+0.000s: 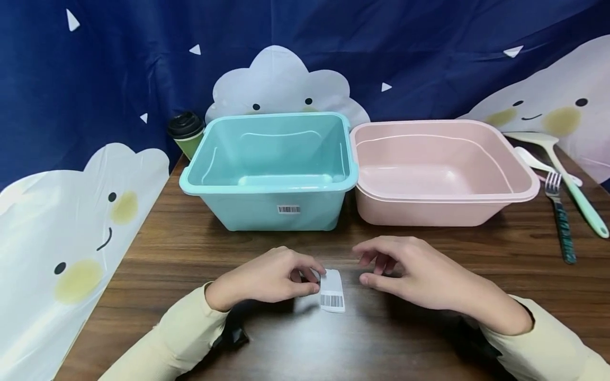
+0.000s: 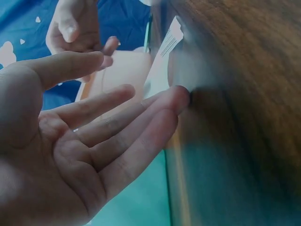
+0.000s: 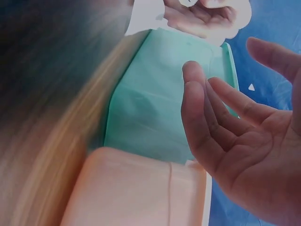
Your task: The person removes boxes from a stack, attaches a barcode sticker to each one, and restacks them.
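A small white tag (image 1: 332, 291) with a barcode at its near end is in front of the two basins. Beside its left edge is my left hand (image 1: 281, 276), palm turned inward; its index fingertip overlaps the tag in the head view. In the left wrist view, thumb and fingers stand apart, and the tag (image 2: 164, 54) shows just past the fingertips; whether they touch it I cannot tell. My right hand (image 1: 419, 270) hovers to the right of the tag, fingers loosely bent and nothing between them. The right wrist view shows its palm (image 3: 254, 160) bare.
Behind the hands stand a teal basin (image 1: 286, 211) with a barcode sticker and, to its right, a pink basin (image 1: 429, 211). A green cup (image 1: 188, 140) with a black lid is at the back left. On the right lie a fork (image 1: 561, 217), a spoon (image 1: 543, 163) and a green-handled utensil (image 1: 579, 193).
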{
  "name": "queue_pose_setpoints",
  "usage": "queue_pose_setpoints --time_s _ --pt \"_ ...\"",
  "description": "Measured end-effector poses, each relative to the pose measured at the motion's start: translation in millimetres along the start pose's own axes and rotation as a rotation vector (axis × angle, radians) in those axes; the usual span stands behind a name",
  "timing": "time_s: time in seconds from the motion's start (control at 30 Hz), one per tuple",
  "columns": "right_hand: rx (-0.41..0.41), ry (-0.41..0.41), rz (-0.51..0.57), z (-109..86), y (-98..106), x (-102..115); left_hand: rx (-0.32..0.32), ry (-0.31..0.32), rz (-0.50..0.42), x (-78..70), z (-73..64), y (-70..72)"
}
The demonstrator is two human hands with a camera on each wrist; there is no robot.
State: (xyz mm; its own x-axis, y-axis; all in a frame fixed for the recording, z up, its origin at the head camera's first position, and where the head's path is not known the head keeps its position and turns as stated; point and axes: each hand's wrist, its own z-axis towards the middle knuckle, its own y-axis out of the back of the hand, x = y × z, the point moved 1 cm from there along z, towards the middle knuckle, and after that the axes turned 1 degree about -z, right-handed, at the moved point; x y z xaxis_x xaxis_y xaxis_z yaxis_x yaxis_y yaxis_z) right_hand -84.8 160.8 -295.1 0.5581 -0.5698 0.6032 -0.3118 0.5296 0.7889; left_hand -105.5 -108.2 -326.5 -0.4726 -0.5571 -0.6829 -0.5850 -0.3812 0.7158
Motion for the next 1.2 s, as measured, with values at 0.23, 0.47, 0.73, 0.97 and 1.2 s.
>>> queue_pose_setpoints --time_s 0.23,0.47,0.73,0.97,1.2 --pt "-0.032 -0.021 -0.015 1.0 4 -1 0.033 -0.012 -0.078 3.5 4.7 -3.9" --pt "-0.034 -0.025 -0.02 0.7 4 -1 0.015 -0.016 -0.117 6.2 8.8 -10.0" --pt "-0.031 -0.03 0.004 0.5 2 0 -0.105 -0.031 -0.164 3.3 10.5 -10.5" --pt "-0.045 -0.051 -0.003 -0.2 0 1 -0.226 -0.03 -0.369 -6.2 13.0 -8.9" --pt "-0.163 0.027 -0.076 -1.8 -1 1 -0.352 0.044 -0.539 -19.0 20.5 -7.6"
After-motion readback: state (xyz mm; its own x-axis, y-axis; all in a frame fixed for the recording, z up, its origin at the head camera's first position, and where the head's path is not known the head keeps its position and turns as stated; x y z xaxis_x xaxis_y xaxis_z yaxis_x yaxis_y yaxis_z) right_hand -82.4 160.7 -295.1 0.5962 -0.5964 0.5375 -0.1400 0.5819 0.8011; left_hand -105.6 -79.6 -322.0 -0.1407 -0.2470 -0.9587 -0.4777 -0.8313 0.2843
